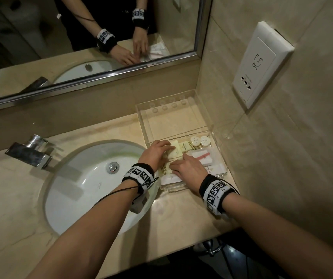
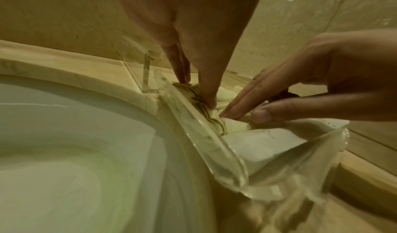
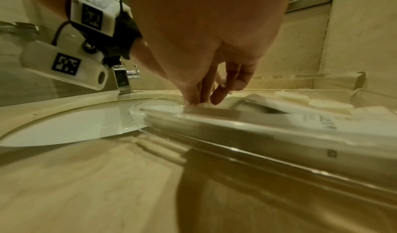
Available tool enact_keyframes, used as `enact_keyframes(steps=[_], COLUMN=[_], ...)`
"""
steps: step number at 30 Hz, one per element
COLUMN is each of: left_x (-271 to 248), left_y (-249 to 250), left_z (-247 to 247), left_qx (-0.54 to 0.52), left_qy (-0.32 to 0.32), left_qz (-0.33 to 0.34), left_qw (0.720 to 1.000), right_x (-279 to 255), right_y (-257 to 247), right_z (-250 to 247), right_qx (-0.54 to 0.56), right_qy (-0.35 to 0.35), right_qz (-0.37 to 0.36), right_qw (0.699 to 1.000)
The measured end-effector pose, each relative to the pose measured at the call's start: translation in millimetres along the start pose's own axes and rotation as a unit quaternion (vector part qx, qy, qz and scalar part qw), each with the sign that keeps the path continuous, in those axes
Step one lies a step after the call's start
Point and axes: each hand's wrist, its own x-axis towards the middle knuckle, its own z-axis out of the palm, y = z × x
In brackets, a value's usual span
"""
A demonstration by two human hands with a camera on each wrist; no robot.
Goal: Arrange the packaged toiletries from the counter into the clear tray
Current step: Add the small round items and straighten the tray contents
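The clear tray [image 1: 142, 117] stands on the counter to the right of the sink, and its far half holds nothing. Its near half holds cream packets [image 1: 177, 151], two round capped pots [image 1: 195, 141], a white sachet with a red item [image 1: 201, 156] and a white packet [image 1: 169, 179] at the front. My left hand [image 1: 159, 151] presses straight fingers onto the stripe-edged cream packets [image 2: 217, 123] by the tray's left wall [image 2: 193, 123]. My right hand [image 1: 183, 166] lies beside it, with fingers [image 2: 240, 104] extended onto the same pile and the thumb on the white packet [image 2: 257, 140].
The white sink basin [image 1: 93, 178] and chrome faucet [image 1: 30, 152] are to the left of the tray. A tiled wall with a socket plate [image 1: 262, 63] rises close on the right. A mirror runs behind. The counter's front edge [image 1: 161, 252] is near my forearms.
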Motion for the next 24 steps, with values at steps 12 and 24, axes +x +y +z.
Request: enact_keyframes(steps=[12, 24], left_x=[-7, -42], left_y=[6, 16], left_z=[-4, 13], left_qx=[0.005, 0.015], left_qy=[0.012, 0.001], left_qz=[-0.015, -0.025], left_qw=[1.0, 1.0], right_x=[-10, -14], right_y=[0, 45], right_z=[-12, -15], right_qx=[0.123, 0.264], right_qy=[0.048, 0.03], right_qz=[0.032, 0.209], right_qw=[0.991, 0.941])
